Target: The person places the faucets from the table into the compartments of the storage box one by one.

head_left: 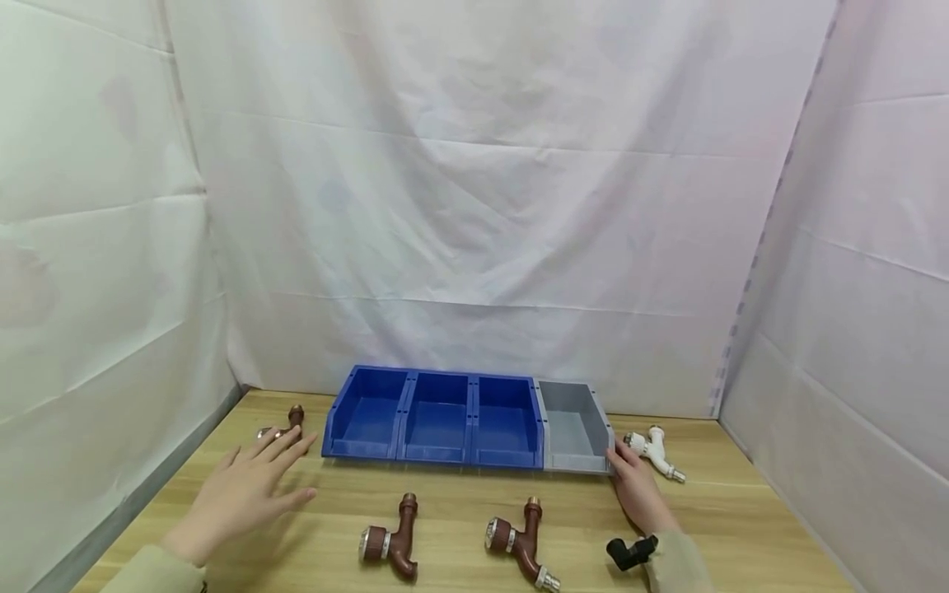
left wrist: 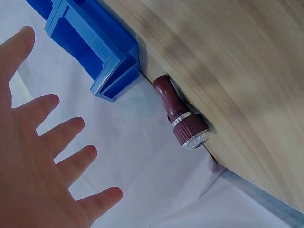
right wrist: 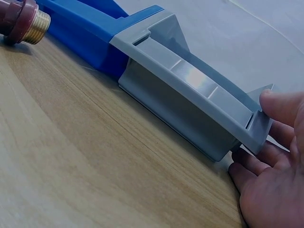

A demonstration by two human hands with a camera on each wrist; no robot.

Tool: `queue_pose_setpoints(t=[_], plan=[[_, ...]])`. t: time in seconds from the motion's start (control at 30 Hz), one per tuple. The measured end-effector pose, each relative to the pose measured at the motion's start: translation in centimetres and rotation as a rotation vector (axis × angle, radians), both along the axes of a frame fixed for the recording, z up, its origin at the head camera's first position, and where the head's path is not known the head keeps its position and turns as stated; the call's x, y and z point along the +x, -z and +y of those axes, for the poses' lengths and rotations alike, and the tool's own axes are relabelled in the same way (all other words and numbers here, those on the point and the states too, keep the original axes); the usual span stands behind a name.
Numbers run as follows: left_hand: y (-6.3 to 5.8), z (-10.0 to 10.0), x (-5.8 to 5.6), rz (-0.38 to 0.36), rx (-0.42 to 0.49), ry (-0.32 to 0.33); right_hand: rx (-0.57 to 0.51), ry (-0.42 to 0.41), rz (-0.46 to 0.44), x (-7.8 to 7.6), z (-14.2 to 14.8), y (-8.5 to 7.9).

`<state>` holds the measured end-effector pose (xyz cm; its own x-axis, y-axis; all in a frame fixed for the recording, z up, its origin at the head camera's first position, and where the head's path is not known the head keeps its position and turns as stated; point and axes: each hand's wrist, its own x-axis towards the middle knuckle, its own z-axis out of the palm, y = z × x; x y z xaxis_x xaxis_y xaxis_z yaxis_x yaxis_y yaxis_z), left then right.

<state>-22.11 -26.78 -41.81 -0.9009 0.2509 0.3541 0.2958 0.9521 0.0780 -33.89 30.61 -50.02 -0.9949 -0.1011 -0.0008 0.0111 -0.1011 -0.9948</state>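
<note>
My left hand [head_left: 240, 494] hovers at the left with its fingers spread and nothing in it. Its fingertips partly cover a brown faucet [head_left: 296, 416] in the head view; the left wrist view shows that faucet [left wrist: 178, 107] apart from the hand. At the right end of the bin row, my right hand [head_left: 639, 487] grips the front right corner of a grey plastic bin [head_left: 578, 463]. In the right wrist view, the thumb lies on the grey bin's rim [right wrist: 190, 97] and the fingers curl around its side. Three blue bins [head_left: 433, 454] stand beside it to the left.
Two more brown faucets, one left [head_left: 402, 539] and one centre [head_left: 526, 543], lie on the wooden table [head_left: 334, 527] before the bins. A white faucet [head_left: 656, 451] lies beyond my right hand. White cloth [head_left: 474, 206] hangs behind and on both sides.
</note>
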Motion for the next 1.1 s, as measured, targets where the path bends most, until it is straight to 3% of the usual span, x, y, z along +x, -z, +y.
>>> queue_pose_setpoints(t=[1.1], plan=[[-0.9, -0.6, -1.4, -0.03, 0.036, -0.015, -0.032, 0.008, -0.016, -0.1, -0.5, 0.0]])
